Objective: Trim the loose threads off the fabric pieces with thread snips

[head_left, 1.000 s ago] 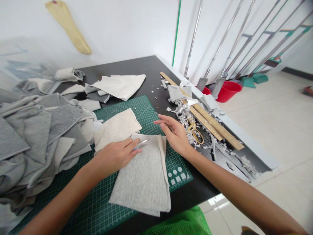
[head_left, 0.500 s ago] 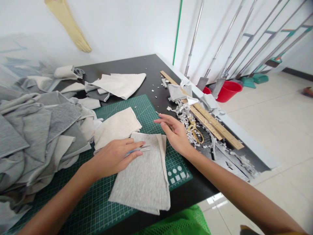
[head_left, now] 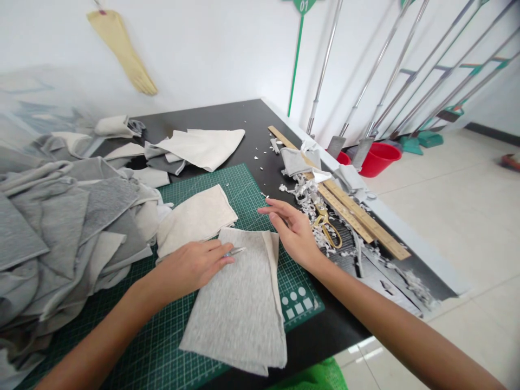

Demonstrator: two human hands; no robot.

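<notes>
My left hand (head_left: 197,265) is closed around small thread snips (head_left: 236,251). Their pointed metal blades stick out past the fingertips over a folded piece of light grey fabric (head_left: 239,303). This fabric lies on the green cutting mat (head_left: 154,330), with a cream strip along its right side. My right hand (head_left: 294,230) hovers near the mat's right edge, fingers stretched out and nothing visible in them. Just behind the grey piece lies a cream fabric stack (head_left: 197,216).
A large heap of grey fabric pieces (head_left: 69,216) covers the left side. To the right are wooden rulers (head_left: 353,208), gold-handled scissors (head_left: 327,225) and fabric scraps (head_left: 304,189). More cream cloth (head_left: 211,146) lies at the back of the black table (head_left: 211,111).
The snips' blades, spread apart before, are now together, and the left fingers have closed in around them. The right hand keeps nearly the same pose. The whole view has shifted slightly.
</notes>
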